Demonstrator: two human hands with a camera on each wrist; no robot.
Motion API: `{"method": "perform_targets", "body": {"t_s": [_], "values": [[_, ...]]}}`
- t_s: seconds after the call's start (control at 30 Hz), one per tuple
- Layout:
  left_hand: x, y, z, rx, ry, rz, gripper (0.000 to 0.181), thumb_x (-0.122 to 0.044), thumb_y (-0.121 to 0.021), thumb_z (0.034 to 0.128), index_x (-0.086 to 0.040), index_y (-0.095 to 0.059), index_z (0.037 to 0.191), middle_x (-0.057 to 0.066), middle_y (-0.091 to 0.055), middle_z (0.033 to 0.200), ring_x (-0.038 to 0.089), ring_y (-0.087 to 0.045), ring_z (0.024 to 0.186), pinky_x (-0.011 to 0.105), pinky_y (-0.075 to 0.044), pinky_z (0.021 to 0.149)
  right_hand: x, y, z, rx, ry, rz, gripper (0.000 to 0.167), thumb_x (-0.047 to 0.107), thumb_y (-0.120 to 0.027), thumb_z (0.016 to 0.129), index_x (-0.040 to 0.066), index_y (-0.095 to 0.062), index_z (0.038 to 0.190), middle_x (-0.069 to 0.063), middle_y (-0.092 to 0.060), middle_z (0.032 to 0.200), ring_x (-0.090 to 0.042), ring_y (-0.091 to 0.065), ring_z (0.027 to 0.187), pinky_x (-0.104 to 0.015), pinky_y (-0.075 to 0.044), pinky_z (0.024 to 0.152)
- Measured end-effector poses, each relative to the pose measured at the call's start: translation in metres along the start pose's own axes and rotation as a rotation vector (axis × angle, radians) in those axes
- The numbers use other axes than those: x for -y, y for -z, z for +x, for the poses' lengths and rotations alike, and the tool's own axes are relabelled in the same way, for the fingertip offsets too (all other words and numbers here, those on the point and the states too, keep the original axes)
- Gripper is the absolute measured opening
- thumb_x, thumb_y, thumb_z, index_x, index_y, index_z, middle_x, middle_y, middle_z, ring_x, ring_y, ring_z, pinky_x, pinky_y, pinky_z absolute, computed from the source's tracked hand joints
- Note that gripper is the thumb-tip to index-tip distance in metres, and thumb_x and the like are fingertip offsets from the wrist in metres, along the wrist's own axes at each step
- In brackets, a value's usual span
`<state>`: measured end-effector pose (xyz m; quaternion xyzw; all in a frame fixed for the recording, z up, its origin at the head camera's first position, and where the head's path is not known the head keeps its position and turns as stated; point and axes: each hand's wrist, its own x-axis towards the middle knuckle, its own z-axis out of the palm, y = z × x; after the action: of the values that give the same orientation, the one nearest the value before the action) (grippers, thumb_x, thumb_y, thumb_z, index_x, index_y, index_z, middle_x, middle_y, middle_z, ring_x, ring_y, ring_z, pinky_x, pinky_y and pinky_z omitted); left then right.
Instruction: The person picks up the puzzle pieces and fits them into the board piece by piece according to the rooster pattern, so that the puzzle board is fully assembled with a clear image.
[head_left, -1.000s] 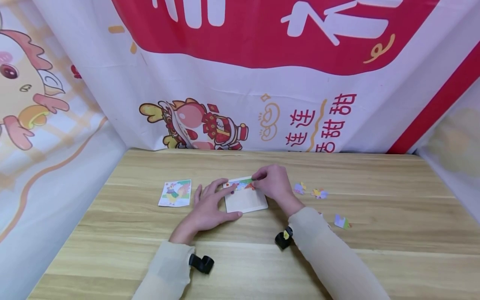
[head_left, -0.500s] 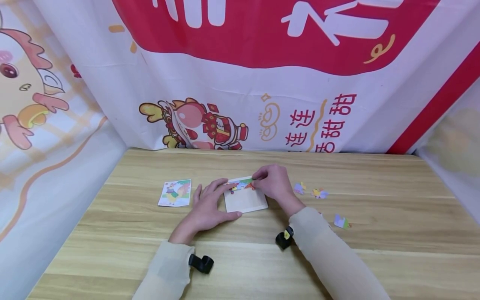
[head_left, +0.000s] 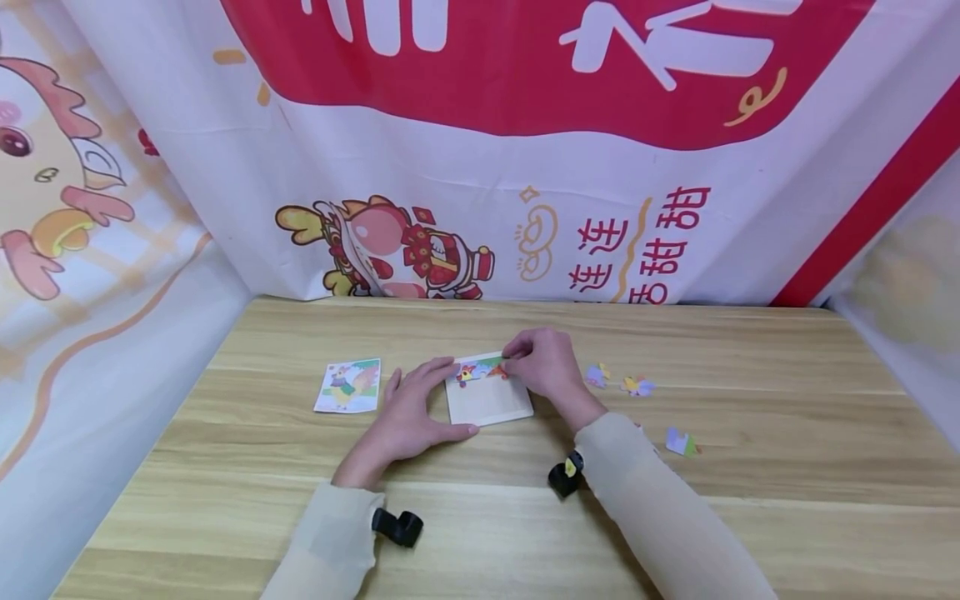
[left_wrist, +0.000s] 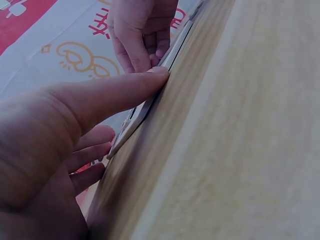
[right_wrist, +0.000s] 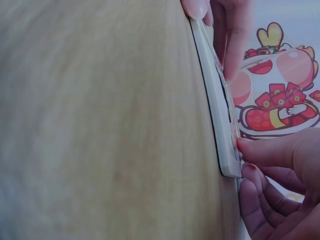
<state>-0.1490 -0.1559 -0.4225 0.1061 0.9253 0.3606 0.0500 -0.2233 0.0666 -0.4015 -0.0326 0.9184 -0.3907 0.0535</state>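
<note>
A pale puzzle board (head_left: 491,408) with a raised rim lies on the table in the head view. Colourful joined puzzle pieces (head_left: 480,369) fill a strip along its far side, and the near part shows bare wood. My left hand (head_left: 408,417) holds the board's left side, thumb at the near edge and fingers at the far left corner. At the far right corner my right hand (head_left: 546,364) grips the rim, its thumb (right_wrist: 265,150) on the top surface by the pieces and its other fingers bent against the outer edge. The right fingertips hide that corner in the head view.
A picture card (head_left: 347,386) of a cartoon animal lies left of the board. Loose puzzle pieces lie to the right: one purple (head_left: 597,375), one yellow (head_left: 637,385), one purple and green (head_left: 681,442). A printed cloth (head_left: 450,158) hangs behind the wooden table (head_left: 480,517).
My left index finger has drawn back off the puzzle pieces toward the board's far left corner, uncovering a red and yellow part of the picture. The right hand stays at its corner.
</note>
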Motion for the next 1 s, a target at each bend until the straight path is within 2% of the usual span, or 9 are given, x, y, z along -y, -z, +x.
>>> {"method": "perform_targets", "body": {"t_s": [0.23, 0.43, 0.53, 0.67, 0.83, 0.93, 1.0], "values": [[0.001, 0.0, 0.001, 0.008, 0.029, -0.007, 0.086, -0.044, -0.094, 0.0814, -0.016, -0.06, 0.155, 0.003, -0.037, 0.176, 0.035, -0.018, 0.169, 0.063, 0.004, 0.136, -0.001, 0.0, 0.0, -0.008, 0.004, 0.0, 0.007, 0.016, -0.082, 0.094, 0.014, -0.084, 0.1, -0.005, -0.079, 0.097, -0.02, -0.069, 0.09, -0.03, -0.059, 0.077], [0.001, 0.001, 0.001, 0.008, 0.032, 0.0, 0.086, -0.046, -0.094, 0.0812, -0.017, -0.06, 0.155, 0.003, -0.037, 0.176, 0.034, -0.018, 0.169, 0.064, 0.003, 0.136, -0.003, 0.008, -0.006, -0.003, -0.022, 0.055, 0.013, 0.023, -0.078, 0.098, 0.015, -0.083, 0.108, -0.005, -0.079, 0.106, -0.021, -0.069, 0.096, -0.03, -0.06, 0.077], [0.001, 0.001, 0.001, 0.006, 0.029, 0.004, 0.087, -0.046, -0.094, 0.0809, -0.016, -0.06, 0.155, 0.004, -0.038, 0.175, 0.034, -0.018, 0.169, 0.065, 0.003, 0.136, -0.011, 0.013, -0.012, -0.008, -0.038, 0.137, 0.013, 0.025, -0.077, 0.099, 0.017, -0.083, 0.108, -0.004, -0.078, 0.105, -0.021, -0.07, 0.093, -0.03, -0.06, 0.076], [0.001, 0.0, 0.001, 0.002, 0.026, 0.009, 0.087, -0.046, -0.094, 0.0802, -0.016, -0.06, 0.154, 0.004, -0.039, 0.175, 0.034, -0.019, 0.169, 0.064, 0.003, 0.136, -0.033, 0.02, -0.019, 0.005, -0.081, 0.327, 0.015, 0.027, -0.076, 0.1, 0.019, -0.082, 0.111, -0.003, -0.078, 0.106, -0.019, -0.072, 0.092, -0.03, -0.062, 0.078], [0.001, -0.001, 0.001, 0.003, 0.024, 0.012, 0.088, -0.045, -0.095, 0.0797, -0.015, -0.06, 0.154, 0.004, -0.039, 0.175, 0.034, -0.02, 0.169, 0.064, 0.002, 0.136, -0.058, 0.034, -0.031, 0.025, -0.124, 0.554, 0.022, 0.027, -0.078, 0.099, 0.009, -0.079, 0.113, -0.004, -0.076, 0.098, -0.016, -0.068, 0.083, -0.025, -0.06, 0.074], [0.001, -0.001, 0.001, 0.001, 0.024, 0.013, 0.088, -0.045, -0.095, 0.0799, -0.015, -0.06, 0.154, 0.004, -0.039, 0.175, 0.034, -0.02, 0.169, 0.064, 0.002, 0.136, -0.066, 0.045, -0.04, 0.049, -0.126, 0.607, 0.025, 0.026, -0.077, 0.099, 0.005, -0.077, 0.113, -0.004, -0.074, 0.094, -0.014, -0.065, 0.08, -0.023, -0.06, 0.071], [0.001, -0.001, 0.001, 0.001, 0.024, 0.011, 0.088, -0.045, -0.094, 0.08, -0.015, -0.06, 0.155, 0.004, -0.039, 0.175, 0.034, -0.019, 0.169, 0.064, 0.002, 0.136, -0.07, 0.052, -0.046, 0.06, -0.119, 0.579, 0.026, 0.026, -0.075, 0.1, 0.004, -0.077, 0.113, -0.004, -0.075, 0.096, -0.014, -0.066, 0.08, -0.024, -0.06, 0.071]]}}
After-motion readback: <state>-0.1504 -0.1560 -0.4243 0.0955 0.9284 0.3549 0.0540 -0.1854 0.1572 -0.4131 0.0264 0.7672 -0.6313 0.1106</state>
